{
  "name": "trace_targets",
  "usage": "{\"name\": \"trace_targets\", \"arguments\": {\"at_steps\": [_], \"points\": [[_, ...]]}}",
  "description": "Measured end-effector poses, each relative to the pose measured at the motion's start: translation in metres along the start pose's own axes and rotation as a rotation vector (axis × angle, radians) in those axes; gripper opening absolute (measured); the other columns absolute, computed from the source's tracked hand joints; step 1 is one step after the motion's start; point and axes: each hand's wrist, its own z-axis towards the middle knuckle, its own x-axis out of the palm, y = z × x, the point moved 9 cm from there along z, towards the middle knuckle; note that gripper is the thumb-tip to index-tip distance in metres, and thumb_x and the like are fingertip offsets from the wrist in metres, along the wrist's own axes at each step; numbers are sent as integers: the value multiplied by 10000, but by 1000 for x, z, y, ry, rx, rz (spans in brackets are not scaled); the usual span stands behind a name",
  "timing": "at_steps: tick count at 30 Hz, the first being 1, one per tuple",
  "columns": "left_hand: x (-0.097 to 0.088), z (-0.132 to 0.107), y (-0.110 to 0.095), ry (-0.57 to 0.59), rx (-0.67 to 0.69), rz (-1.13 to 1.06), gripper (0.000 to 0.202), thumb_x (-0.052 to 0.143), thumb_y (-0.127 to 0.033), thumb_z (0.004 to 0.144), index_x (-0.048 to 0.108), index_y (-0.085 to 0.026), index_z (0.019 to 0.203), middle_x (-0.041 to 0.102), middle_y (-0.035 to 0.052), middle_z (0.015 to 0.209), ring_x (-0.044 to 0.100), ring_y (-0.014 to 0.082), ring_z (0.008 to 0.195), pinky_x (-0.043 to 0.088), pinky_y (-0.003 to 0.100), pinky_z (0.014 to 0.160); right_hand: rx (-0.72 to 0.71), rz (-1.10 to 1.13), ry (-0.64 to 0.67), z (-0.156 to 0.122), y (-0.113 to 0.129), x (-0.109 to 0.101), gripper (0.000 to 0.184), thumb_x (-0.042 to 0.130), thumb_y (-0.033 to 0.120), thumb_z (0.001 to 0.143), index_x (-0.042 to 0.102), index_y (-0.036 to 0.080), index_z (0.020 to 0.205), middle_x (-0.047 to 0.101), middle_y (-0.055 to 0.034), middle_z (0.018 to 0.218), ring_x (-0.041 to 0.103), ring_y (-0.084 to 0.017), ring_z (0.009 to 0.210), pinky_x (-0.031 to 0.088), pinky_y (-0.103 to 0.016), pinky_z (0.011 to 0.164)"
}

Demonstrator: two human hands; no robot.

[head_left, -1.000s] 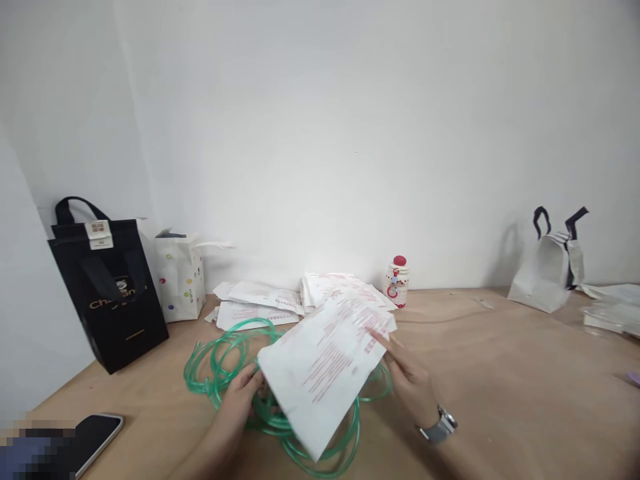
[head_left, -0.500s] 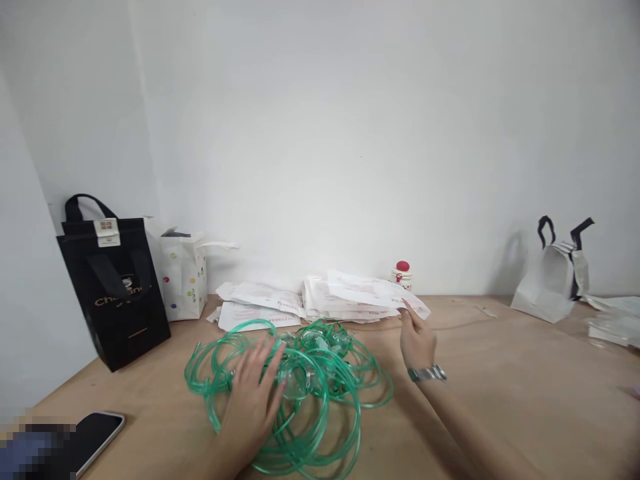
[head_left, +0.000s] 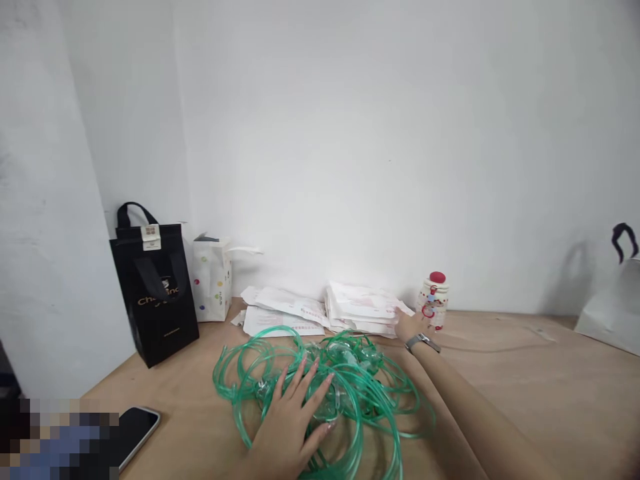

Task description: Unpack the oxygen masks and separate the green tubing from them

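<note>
A heap of coiled green tubing (head_left: 350,447) with clear oxygen masks (head_left: 327,400) in it lies on the table in front of me. My left hand (head_left: 295,420) rests on the near side of the heap, palm down, fingers spread. Behind the heap, flat white paper pouches with red print (head_left: 365,303) are piled in a stack. My right hand (head_left: 413,327) touches the stack's right edge; its fingers look apart and partly overlap the pouch corner. Further white pouches (head_left: 285,320) lie to the left of that stack.
A white bottle with a red lid (head_left: 436,300) stands just behind my right hand. At left are a black bag (head_left: 163,300), a dotted white bag (head_left: 213,280) and a phone (head_left: 135,430). Another white bag (head_left: 613,310) stands far right. The wall closes off the table's back.
My right hand has lowered the white pouch it held onto the stack. The left hand stays over the tubing with its fingers more spread. The view has turned left.
</note>
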Motion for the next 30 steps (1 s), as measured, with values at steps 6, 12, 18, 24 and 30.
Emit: {"name": "trace_targets", "arguments": {"at_steps": [6, 12, 18, 24, 30], "points": [[-2, 1, -1, 24, -3, -89, 604, 343, -407, 914, 11, -335, 1414, 146, 5, 1508, 132, 268, 1373, 225, 557, 1056, -324, 69, -66, -30, 96, -24, 436, 391, 100, 810, 547, 142, 1214, 505, -173, 1189, 455, -278, 1071, 331, -389, 875], [-2, 1, 2, 38, -16, -168, 621, 374, -415, 899, 38, -345, 1417, 163, 12, 1507, 112, 272, 1375, 191, 574, 1062, -802, 82, 154, -85, 213, 12, 304, 476, 170, 774, 706, 284, 937, 482, 15, 1343, 291, -245, 1291, 212, -381, 1030], [-4, 1, 2, 65, -16, -203, 639, 415, -397, 881, 74, -348, 1419, 149, 13, 1511, 91, 272, 1378, 144, 575, 1078, -765, 22, 200, -86, 228, 43, 377, 386, 110, 810, 637, 89, 1089, 383, -177, 1400, 207, -340, 1336, 137, -518, 1044], [0, 0, 2, 72, -21, -210, 626, 414, -392, 880, 95, -355, 1417, 164, 19, 1511, 87, 273, 1377, 137, 579, 1077, -719, 36, 180, -79, 233, 43, 447, 304, 54, 833, 569, 126, 1186, 367, -103, 1425, 293, -332, 1303, 230, -540, 1017], [-4, -1, 2, 31, -1, -198, 608, 428, -385, 879, 130, -374, 1408, 194, 16, 1503, 128, 276, 1372, 176, 571, 1070, -790, 101, -1, -97, 232, -23, 459, 261, 107, 894, 408, 144, 1327, 305, -46, 1461, 165, -265, 1360, 99, -508, 1091]]}}
